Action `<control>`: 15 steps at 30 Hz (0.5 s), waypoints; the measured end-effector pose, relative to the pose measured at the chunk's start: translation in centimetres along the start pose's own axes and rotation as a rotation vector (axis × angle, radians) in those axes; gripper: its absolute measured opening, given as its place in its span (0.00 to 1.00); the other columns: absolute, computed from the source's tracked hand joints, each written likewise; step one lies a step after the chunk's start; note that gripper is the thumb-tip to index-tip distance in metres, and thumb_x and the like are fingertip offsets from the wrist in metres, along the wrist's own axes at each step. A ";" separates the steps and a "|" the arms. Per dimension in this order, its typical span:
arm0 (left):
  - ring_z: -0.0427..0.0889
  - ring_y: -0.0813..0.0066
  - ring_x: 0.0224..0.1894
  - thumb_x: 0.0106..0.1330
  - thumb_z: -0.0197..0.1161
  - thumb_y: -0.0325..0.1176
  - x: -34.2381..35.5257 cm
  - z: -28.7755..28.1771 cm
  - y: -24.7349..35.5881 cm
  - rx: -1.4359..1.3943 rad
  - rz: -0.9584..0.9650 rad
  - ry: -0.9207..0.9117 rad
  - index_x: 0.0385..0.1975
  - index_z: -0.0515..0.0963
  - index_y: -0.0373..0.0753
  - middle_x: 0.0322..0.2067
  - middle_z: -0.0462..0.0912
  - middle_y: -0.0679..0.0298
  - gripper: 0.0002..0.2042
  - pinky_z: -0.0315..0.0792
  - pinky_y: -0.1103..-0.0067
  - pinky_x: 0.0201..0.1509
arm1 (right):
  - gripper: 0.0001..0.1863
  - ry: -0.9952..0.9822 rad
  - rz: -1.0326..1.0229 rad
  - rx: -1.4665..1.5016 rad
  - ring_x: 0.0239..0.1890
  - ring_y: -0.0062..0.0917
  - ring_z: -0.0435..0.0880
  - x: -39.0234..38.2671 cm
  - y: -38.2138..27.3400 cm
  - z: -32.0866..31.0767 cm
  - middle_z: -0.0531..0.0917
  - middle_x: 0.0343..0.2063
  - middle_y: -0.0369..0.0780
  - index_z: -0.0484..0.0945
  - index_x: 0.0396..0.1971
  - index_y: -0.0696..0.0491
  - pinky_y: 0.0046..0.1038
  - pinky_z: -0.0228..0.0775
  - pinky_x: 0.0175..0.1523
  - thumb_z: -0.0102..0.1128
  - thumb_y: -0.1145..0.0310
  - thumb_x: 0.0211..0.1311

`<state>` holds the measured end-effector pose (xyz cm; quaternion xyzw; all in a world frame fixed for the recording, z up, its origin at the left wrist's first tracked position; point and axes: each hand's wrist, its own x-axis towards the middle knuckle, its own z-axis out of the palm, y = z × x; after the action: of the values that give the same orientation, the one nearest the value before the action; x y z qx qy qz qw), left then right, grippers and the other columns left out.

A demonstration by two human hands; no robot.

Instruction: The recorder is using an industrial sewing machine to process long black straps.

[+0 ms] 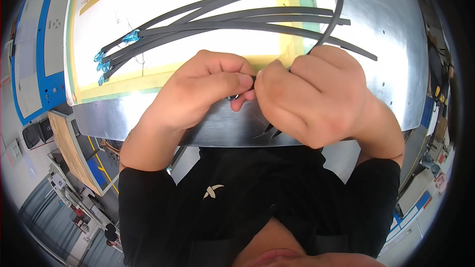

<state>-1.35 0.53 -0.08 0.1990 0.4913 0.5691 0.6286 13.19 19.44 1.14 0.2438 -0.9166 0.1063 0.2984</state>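
Note:
My left hand (200, 89) and my right hand (314, 96) meet low on a white board (104, 5). Both are closed around a black flat strip (338, 5), which curves up from my right hand beyond the top of the table. A small shiny bit shows under my left fingertips, too hidden to make out. Dark pointed tips (272, 131) stick out below my right hand. Several more black strips (208, 27) lie fanned across the board above my hands, with bright blue bundles (132, 36) at their left ends.
A steel table (405, 84) with a curved rim carries the board, which is edged with yellow and green tape (289, 44). To the left are blue-and-white equipment (34, 69) and a wooden box (74, 153). Cluttered shelving (430, 163) stands at the right.

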 end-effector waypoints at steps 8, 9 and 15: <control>0.70 0.74 0.23 0.68 0.58 0.35 0.1 -0.2 -0.8 -0.244 0.058 0.124 0.27 0.76 0.29 0.18 0.73 0.62 0.13 0.66 0.80 0.32 | 0.13 0.009 0.196 0.165 0.29 0.34 0.85 0.3 1.8 0.7 0.85 0.29 0.41 0.86 0.32 0.56 0.31 0.77 0.32 0.77 0.72 0.43; 0.70 0.74 0.23 0.68 0.58 0.35 0.2 -0.3 -0.8 -0.250 0.056 0.134 0.27 0.76 0.29 0.18 0.73 0.62 0.13 0.66 0.80 0.32 | 0.13 0.007 0.194 0.177 0.29 0.34 0.85 0.5 1.8 0.6 0.85 0.29 0.41 0.86 0.32 0.56 0.31 0.77 0.32 0.77 0.72 0.43; 0.70 0.73 0.24 0.69 0.56 0.36 0.1 0.0 -0.4 -0.314 0.092 0.158 0.26 0.75 0.32 0.17 0.72 0.63 0.14 0.63 0.78 0.34 | 0.15 0.057 0.210 0.061 0.31 0.35 0.86 1.3 2.3 0.2 0.86 0.29 0.42 0.88 0.33 0.56 0.30 0.77 0.33 0.80 0.73 0.42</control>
<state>-1.21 0.53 -0.45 0.0754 0.4347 0.6810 0.5845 10.98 20.85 1.61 0.1521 -0.9246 0.1719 0.3041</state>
